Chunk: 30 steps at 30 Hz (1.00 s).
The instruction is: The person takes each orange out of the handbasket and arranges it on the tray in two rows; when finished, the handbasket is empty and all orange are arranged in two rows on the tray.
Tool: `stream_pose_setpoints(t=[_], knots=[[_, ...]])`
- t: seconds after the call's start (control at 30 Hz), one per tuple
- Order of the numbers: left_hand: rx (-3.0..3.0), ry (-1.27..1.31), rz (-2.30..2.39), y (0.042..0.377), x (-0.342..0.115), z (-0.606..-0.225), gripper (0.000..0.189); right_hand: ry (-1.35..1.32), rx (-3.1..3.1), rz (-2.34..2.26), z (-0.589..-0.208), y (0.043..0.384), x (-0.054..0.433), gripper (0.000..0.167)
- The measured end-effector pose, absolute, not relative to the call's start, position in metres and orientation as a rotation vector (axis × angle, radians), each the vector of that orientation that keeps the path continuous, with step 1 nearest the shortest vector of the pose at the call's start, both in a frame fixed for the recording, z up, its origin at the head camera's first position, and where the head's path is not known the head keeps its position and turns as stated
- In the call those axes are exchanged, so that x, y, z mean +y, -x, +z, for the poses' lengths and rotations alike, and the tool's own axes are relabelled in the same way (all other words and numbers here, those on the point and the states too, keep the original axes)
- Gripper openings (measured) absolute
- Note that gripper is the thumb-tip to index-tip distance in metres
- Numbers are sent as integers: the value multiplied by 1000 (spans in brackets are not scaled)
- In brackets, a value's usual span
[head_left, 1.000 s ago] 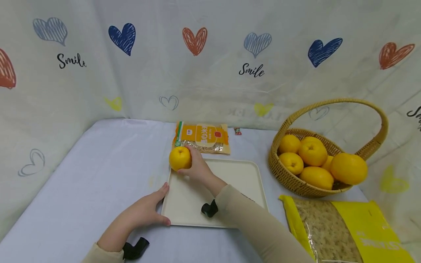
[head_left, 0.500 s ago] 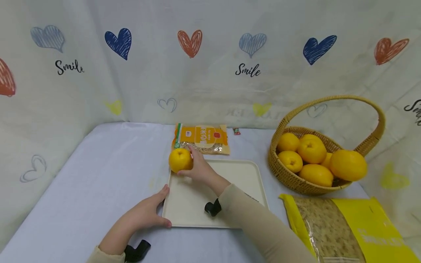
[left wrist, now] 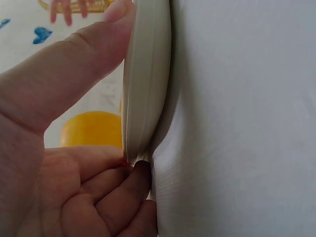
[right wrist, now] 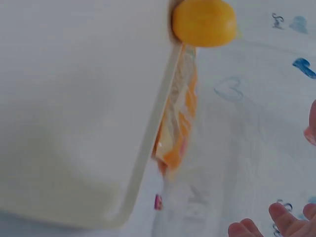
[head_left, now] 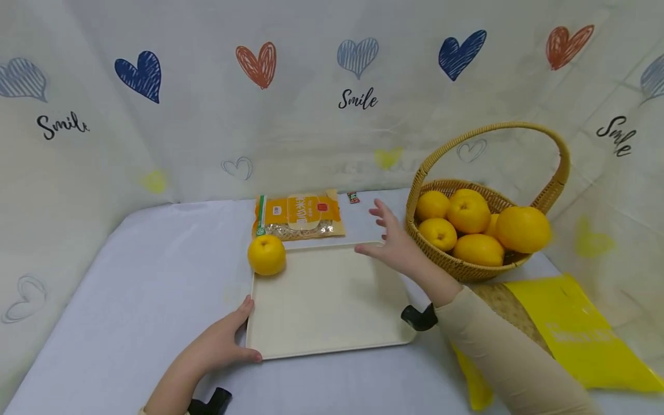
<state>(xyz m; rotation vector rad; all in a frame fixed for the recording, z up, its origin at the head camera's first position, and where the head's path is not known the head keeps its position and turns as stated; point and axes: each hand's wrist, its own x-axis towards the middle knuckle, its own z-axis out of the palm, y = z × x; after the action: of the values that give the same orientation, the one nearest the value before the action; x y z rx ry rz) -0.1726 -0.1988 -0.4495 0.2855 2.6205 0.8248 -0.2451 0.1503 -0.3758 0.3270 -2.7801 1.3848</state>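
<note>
Head view: yellow fruit (head_left: 267, 255) on the far left corner of the tray (head_left: 332, 311); left hand (head_left: 220, 344) gripping the near left corner; right hand (head_left: 402, 248) spread over the far right corner, near the basket (head_left: 482, 273). Left wrist view: thumb against the rim, fingers bent. Right wrist view: parted fingertips, packet (right wrist: 178, 113) along the far edge.

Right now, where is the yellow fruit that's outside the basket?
In the head view, the yellow fruit sits at the far left corner of the cream tray, in front of the orange food packet and beyond the left hand.
</note>
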Motion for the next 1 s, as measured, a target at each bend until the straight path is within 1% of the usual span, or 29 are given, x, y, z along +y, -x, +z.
stream_pose_setpoints(t=[0.23,0.43,0.7,1.0], knots=[[2599,-271,849,170,-199,-455,119,-191,-2697,1148,-350,211,224,99],[2606,-262,814,171,-199,-451,118,27,-2614,1006,-339,184,280,98],[2609,-279,783,173,-199,-447,118,211,-2575,844,-347,177,336,98],[2591,-304,770,174,-202,-452,120,310,-2619,803,-363,181,365,101]])
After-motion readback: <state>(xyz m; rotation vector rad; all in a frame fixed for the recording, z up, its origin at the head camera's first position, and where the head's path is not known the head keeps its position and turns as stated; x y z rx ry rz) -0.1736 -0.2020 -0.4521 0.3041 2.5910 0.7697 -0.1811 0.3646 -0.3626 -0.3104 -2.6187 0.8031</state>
